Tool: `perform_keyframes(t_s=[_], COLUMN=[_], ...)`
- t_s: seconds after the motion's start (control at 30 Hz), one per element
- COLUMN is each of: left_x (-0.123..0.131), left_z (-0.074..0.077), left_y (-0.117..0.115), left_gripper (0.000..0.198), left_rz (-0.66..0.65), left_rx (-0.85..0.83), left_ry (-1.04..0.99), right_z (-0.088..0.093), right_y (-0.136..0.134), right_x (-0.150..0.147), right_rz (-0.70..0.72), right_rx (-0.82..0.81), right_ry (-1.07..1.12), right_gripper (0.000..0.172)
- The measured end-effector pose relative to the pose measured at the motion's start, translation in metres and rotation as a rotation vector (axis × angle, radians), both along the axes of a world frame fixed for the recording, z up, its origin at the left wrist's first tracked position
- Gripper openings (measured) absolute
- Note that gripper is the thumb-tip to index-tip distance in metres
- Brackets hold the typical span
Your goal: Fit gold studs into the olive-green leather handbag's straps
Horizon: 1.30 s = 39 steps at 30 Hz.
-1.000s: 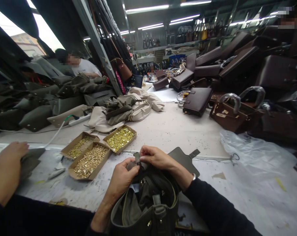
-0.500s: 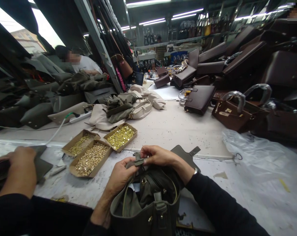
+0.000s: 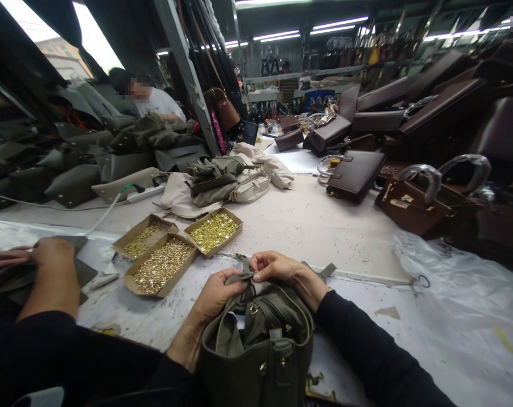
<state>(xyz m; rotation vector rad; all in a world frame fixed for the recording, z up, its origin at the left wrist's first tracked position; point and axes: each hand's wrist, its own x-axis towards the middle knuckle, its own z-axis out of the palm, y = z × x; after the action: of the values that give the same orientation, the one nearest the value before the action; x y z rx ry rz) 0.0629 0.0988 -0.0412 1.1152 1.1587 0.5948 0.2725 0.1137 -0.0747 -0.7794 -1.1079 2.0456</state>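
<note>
An olive-green handbag (image 3: 250, 362) stands close in front of me, its zipped mouth gaping upward and folded lining inside. At the bag's far rim, my left hand (image 3: 218, 294) pinches a short olive strap tab (image 3: 245, 271) between thumb and fingers. On the same tab, my right hand (image 3: 275, 267) is closed with its fingertips, right beside the left thumb. Whether a small metal piece sits between the fingers is hidden. Part of an olive flap (image 3: 324, 271) shows behind my right wrist. Gold fittings dot the bag's front.
Cardboard trays of gold hardware (image 3: 163, 265) lie left of the bag. A co-worker's hand (image 3: 55, 257) handles olive pieces at far left. Beige and olive bags (image 3: 216, 181) are heaped beyond. Brown handbags (image 3: 356, 172) pile up at right, near clear plastic sheeting (image 3: 455, 294).
My hands have shifted along the tab, which now lies flatter between my fingers. The view has swung slightly left, and the co-worker's hand at left has changed position.
</note>
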Motion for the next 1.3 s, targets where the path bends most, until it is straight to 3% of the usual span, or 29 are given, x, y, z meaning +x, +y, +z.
perform_keyframes(t_s=[0.2,0.47,0.8,0.97,1.13,1.2,1.3], left_x=[0.000,0.014,0.016,0.013,0.012,0.012,0.012], left_z=[-0.005,-0.001,0.006,0.003,0.001,0.001,0.001], left_y=[-0.001,0.000,0.001,-0.001,-0.003,-0.004,-0.006], left_gripper=[0.053,0.032,0.046,0.039,0.035,0.035,0.035], left_rz=[0.001,0.083,0.062,0.093,0.128,0.136,0.137], left_rx=[0.032,0.121,-0.060,-0.090,-0.085,-0.087,-0.096], left_ry=[0.011,0.079,-0.050,-0.094,-0.131,-0.146,-0.163], right_z=[0.002,-0.005,-0.011,-0.008,0.012,0.026,0.043], right_y=[-0.004,-0.005,-0.005,-0.010,-0.030,-0.042,-0.055], right_x=[0.000,0.004,0.002,-0.002,0.002,0.003,0.002], right_rz=[-0.032,-0.077,-0.120,-0.246,-0.419,-0.414,-0.317], right_rx=[0.003,-0.005,0.038,0.182,0.400,0.522,0.739], right_ry=[-0.011,-0.033,-0.068,-0.227,-0.473,-0.623,-0.925], right_gripper=[0.040,0.041,0.059,0.050,0.019,0.006,0.010])
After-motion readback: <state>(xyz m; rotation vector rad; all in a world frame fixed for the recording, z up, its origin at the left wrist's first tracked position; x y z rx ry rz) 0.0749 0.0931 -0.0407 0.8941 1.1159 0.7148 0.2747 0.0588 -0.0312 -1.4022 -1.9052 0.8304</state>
